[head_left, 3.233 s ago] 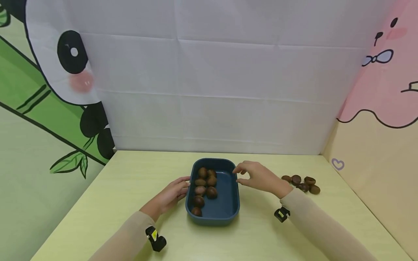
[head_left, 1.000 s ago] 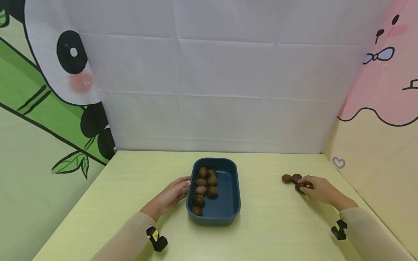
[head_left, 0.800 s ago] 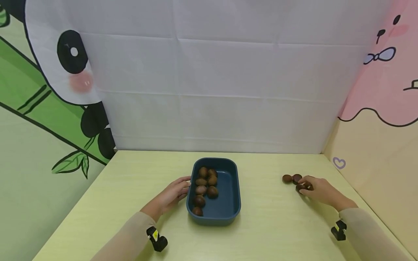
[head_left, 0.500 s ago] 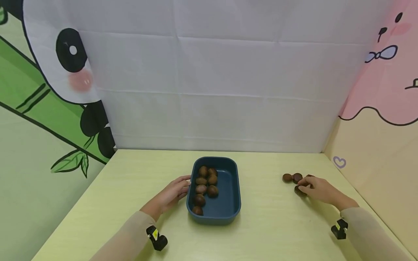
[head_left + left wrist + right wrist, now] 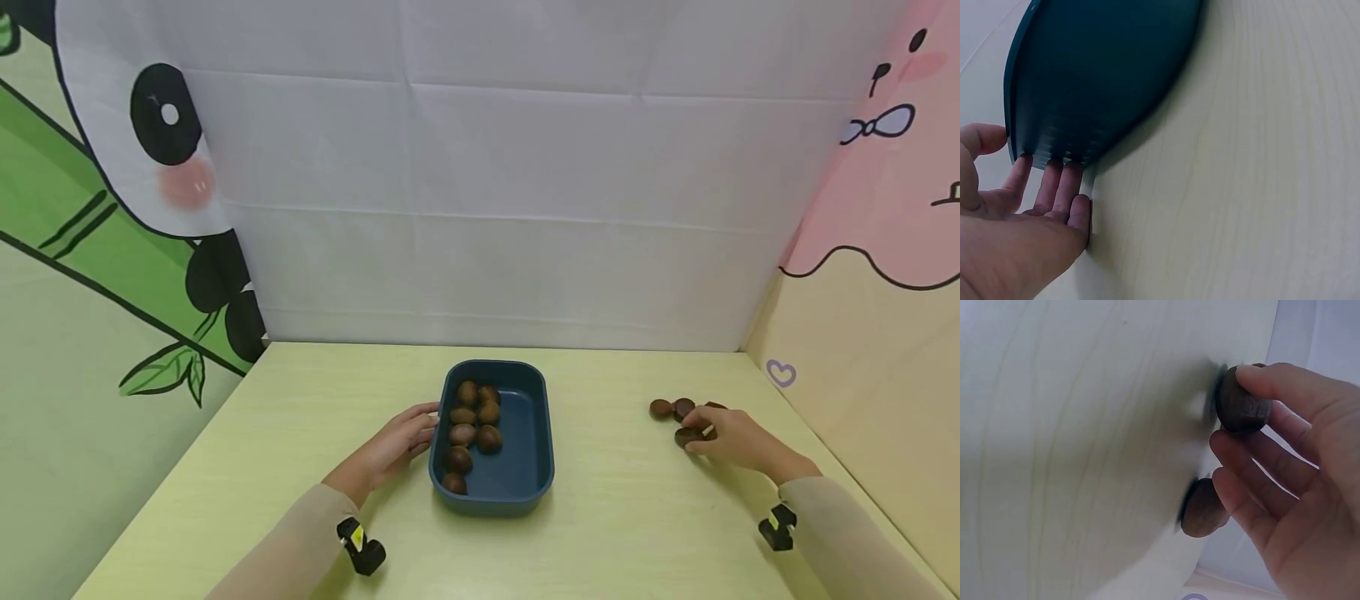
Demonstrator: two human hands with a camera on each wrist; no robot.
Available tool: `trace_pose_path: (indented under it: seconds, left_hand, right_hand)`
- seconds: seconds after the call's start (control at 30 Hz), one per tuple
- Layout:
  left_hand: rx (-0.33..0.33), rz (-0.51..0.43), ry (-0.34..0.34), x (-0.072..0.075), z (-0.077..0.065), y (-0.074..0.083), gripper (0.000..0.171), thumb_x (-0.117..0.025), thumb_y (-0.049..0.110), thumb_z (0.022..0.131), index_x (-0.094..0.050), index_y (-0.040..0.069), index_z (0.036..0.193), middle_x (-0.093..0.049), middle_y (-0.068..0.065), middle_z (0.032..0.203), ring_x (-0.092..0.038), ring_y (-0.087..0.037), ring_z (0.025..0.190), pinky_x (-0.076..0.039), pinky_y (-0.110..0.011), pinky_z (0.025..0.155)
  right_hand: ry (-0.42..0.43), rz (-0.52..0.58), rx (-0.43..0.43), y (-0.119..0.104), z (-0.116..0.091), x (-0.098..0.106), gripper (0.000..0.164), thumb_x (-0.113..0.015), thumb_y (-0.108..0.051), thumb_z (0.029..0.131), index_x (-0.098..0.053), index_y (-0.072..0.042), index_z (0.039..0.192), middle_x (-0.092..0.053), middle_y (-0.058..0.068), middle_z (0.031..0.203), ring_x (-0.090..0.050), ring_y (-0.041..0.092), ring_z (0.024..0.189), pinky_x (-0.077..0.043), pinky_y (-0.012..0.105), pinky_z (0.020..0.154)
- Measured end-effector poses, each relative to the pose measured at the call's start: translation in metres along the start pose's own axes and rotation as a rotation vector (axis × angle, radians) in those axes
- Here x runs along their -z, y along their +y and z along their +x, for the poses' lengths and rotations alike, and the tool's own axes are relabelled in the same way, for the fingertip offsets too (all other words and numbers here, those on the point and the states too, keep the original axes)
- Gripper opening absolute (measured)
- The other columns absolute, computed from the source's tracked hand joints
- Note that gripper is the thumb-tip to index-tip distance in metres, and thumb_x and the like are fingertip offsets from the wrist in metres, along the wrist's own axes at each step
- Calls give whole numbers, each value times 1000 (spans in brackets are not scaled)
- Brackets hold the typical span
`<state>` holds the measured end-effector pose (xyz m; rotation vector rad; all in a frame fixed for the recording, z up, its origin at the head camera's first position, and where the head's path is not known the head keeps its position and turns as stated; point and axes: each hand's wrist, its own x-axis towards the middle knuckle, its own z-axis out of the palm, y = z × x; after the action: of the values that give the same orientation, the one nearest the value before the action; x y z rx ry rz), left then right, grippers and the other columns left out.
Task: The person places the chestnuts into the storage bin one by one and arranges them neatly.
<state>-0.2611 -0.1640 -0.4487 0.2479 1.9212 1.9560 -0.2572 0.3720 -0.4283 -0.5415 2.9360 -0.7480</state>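
A deep blue rectangular container point(image 5: 525, 450) sits mid-table with several brown chestnuts point(image 5: 490, 439) along its left side. My left hand point(image 5: 396, 448) rests at its left wall; in the left wrist view, fingertips point(image 5: 1070, 165) touch the wall's outside and the thumb is at the rim. At the right of the table, my right hand point(image 5: 738, 437) pinches a chestnut point(image 5: 1242, 403) between thumb and fingers, low over the tabletop. Another chestnut point(image 5: 1202, 509) lies just by its lower fingers in the right wrist view. The hand partly hides the pile in the head view.
Two more chestnuts, a left one point(image 5: 661, 409) and a darker one point(image 5: 683, 407), lie just beyond my right fingertips. The pale yellow table point(image 5: 600, 533) ends at a white backdrop point(image 5: 510, 250), with cartoon-printed panels point(image 5: 870, 350) at both sides.
My right hand has moved from the container's right rim out to the chestnut pile. There the pinched chestnut has shifted slightly toward me. My left hand has stayed at the container.
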Motion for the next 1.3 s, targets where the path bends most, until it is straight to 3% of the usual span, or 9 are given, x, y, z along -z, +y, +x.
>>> trace_pose_path:
  seconds: [0.17,0.37,0.63,0.8,1.0,1.17,1.3]
  left_hand:
    - [-12,4,-11,-1,0,2,60,-45,23,105,-25,-4,154,-41,-28,149,-43,-37,137,-26,-47,117]
    - [-4,0,-4,0,0,3,58,-44,21,105,-25,-3,154,-40,-27,150,-42,-37,138,-25,-47,117]
    - [-8,0,-8,0,1,2,58,-44,21,105,-25,-3,154,-41,-27,149,-42,-37,138,-26,-47,117]
    - [-8,3,-8,0,1,1,59,-45,22,105,-25,-3,154,-41,-27,149,-43,-36,137,-26,-47,117]
    - [-3,-3,0,0,2,0,59,-45,22,104,-26,-3,154,-42,-27,149,-44,-36,136,-26,-47,117]
    - [-4,-6,2,-1,1,1,60,-46,21,103,-26,-4,154,-42,-28,149,-45,-36,136,-26,-48,117]
    - [-5,-1,-2,-1,1,1,60,-46,22,104,-25,-4,154,-41,-27,149,-44,-37,137,-26,-48,117]
  right_hand:
    - [-3,-20,26,-9,2,2,29,-78,-21,87,-69,-8,111,-68,2,101,-64,22,90,-53,35,71]
    - [11,-21,128,-29,11,5,26,-77,-20,88,-69,-11,110,-67,-1,99,-64,15,85,-53,32,72]
    - [-17,67,220,-70,29,3,27,-72,-20,93,-66,-10,117,-69,-3,104,-64,10,89,-53,29,75]
    - [-18,90,308,-100,43,1,28,-71,-18,94,-65,-9,120,-68,0,108,-65,14,92,-55,36,78]
    - [-21,92,418,-138,61,-10,31,-72,-15,93,-65,-10,123,-67,-4,111,-65,11,93,-55,43,84]
    - [-34,103,516,-170,70,-26,36,-72,-12,92,-64,-8,126,-66,-4,114,-64,11,95,-55,37,85]
    - [-96,126,561,-190,78,-42,36,-71,-12,93,-64,-6,127,-65,-3,113,-64,9,95,-55,33,85]
